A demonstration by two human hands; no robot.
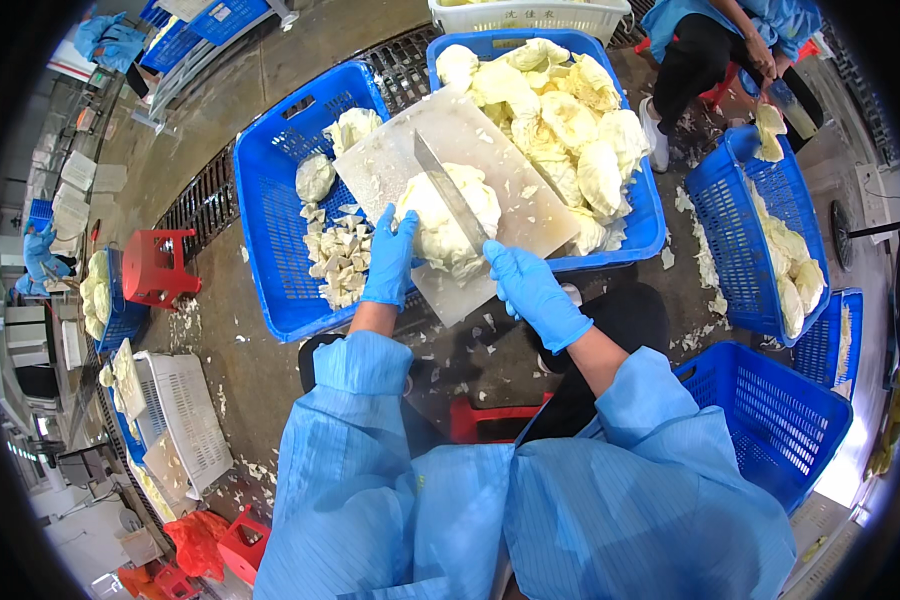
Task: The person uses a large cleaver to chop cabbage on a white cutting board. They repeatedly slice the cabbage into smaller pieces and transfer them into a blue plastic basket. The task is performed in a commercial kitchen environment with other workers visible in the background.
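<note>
A pale cabbage head [450, 214] rests on a white cutting board [379, 169], which lies tilted across two blue plastic crates. My left hand [391, 251], in a blue glove, presses its fingers against the cabbage's left side and steadies it. In my gloved right hand [529, 289] is the handle of a knife; its long blade [446, 187] lies over the top of the cabbage, pointing away from me. The left crate [270, 217] contains cut core chunks [337, 259] and a few larger cabbage pieces. Heaped in the right crate [649, 225] are yellowish cabbage heads [562, 120].
A seated person [750, 45] works at the upper right beside a blue crate [731, 217] with cabbage. Another blue crate [765, 420] stands at my right. Red stools [161, 266] and a white crate [187, 420] stand at left. Leaf scraps litter the wet floor [450, 367].
</note>
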